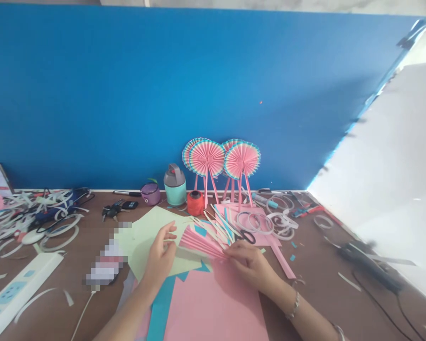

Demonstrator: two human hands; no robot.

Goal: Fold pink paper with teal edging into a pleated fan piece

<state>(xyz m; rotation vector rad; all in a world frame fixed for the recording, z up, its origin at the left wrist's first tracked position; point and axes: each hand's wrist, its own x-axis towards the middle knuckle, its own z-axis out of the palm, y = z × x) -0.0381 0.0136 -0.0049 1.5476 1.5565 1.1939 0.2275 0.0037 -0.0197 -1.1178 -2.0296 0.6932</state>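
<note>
My right hand pinches the right end of a pleated pink paper strip, held just above sheets of paper. To the left of the folds is my left hand, its fingers loosely curved and apart, apparently not touching the strip. Beneath lie a pale green sheet, a large pink sheet and a blue sheet. Thin cream paper strips spread out behind the pleats. Dark-handled scissors lie beside my right hand, their blades partly hidden.
Several round pink paper fans lean against the blue panel. A teal-and-grey container, purple pot and red roll stand nearby. Tape rings and a glue gun lie right; a power strip and tangled strips left.
</note>
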